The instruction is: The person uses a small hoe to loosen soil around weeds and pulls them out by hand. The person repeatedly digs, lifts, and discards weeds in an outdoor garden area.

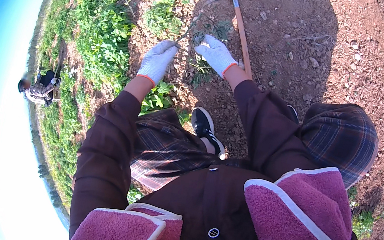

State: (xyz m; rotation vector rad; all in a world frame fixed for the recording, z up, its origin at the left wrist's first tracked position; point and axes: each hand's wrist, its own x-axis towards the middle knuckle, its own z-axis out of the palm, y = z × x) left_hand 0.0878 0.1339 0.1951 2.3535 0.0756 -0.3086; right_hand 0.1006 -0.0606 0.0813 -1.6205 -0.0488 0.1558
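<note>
My left hand (159, 59), in a white knit glove with an orange cuff edge, is closed on the thin dark stem of a leafy plant (188, 31). Just right of it, my right hand (215, 55), gloved the same way, is at the plant's leaves; whether its fingers grip any of them cannot be told. Beyond and beside the right hand lies a sickle (243, 34) with a curved metal blade and a long wooden handle, on reddish soil in my shadow. Its handle end is hidden by my right sleeve.
Green leafy plants (103, 42) grow in rows on the left. Far left, a person (41, 87) in a hat is among the rows. Small stones (314, 62) dot the bare soil on the right. My black shoe (207, 128) is on the ground below my hands.
</note>
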